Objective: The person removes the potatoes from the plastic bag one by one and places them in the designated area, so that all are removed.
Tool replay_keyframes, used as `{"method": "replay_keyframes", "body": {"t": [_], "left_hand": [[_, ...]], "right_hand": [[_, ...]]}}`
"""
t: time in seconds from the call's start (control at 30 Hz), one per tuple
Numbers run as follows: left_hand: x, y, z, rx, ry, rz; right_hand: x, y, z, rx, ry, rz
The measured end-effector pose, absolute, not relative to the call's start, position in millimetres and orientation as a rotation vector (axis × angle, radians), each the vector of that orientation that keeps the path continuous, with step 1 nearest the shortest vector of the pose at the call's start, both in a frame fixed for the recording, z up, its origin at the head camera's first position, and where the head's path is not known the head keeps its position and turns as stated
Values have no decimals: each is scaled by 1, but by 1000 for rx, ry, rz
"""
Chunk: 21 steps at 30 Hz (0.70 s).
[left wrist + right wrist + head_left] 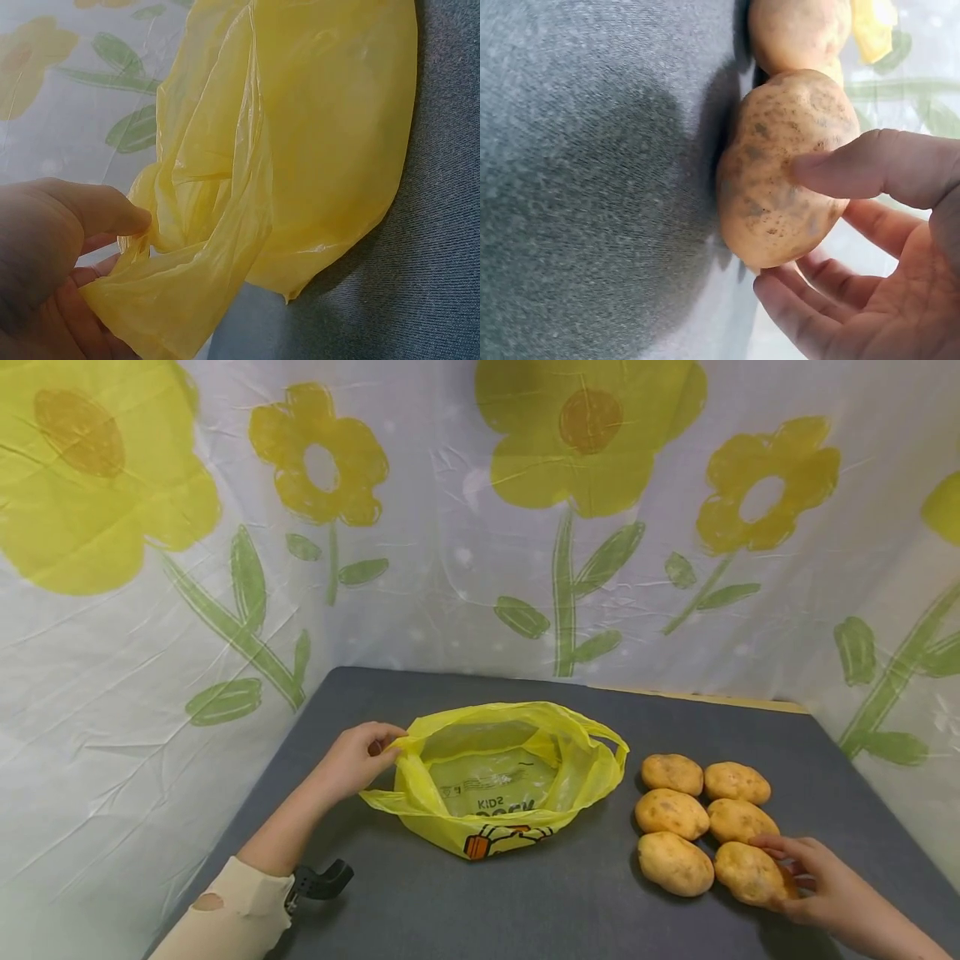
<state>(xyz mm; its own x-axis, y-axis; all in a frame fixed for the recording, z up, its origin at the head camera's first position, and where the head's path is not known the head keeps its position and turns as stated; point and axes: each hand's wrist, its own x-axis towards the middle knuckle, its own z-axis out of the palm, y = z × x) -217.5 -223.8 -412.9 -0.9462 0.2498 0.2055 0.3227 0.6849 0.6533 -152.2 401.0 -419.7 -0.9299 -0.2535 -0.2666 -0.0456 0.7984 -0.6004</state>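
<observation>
A yellow plastic bag with black lettering lies on the table, its mouth spread wide upward. At its left rim my left hand pinches the thin film between thumb and fingers. In the left wrist view the bag's handle loop droops over those fingers. On the right, my right hand holds the nearest potato of the right column. The right wrist view shows the thumb across this brown-spotted potato and the other fingers curled at its far side. It appears to rest on the table.
Several more potatoes stand in two columns, among them one potato just left of the held one. The dark grey table is bordered by a white flowered cloth at the back and sides. A black strap sits at the left wrist.
</observation>
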Motion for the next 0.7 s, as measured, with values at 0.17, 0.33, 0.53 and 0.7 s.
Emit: {"method": "replay_keyframes", "body": {"t": [0.17,0.33,0.53,0.7], "left_hand": [[-220,-223,-414,-486,-2793,-1110],[-223,-221,-414,-496,-2800,-1114],[-222,-221,-412,-491,-2807,-1102],[-219,-221,-406,-454,-2828,-1061]], "right_hand": [[-150,401,-426,-261,2710,-827],[-145,402,-430,-346,2786,-772],[-145,396,-415,-358,2857,-656],[-142,376,-394,-401,2986,-605]]}}
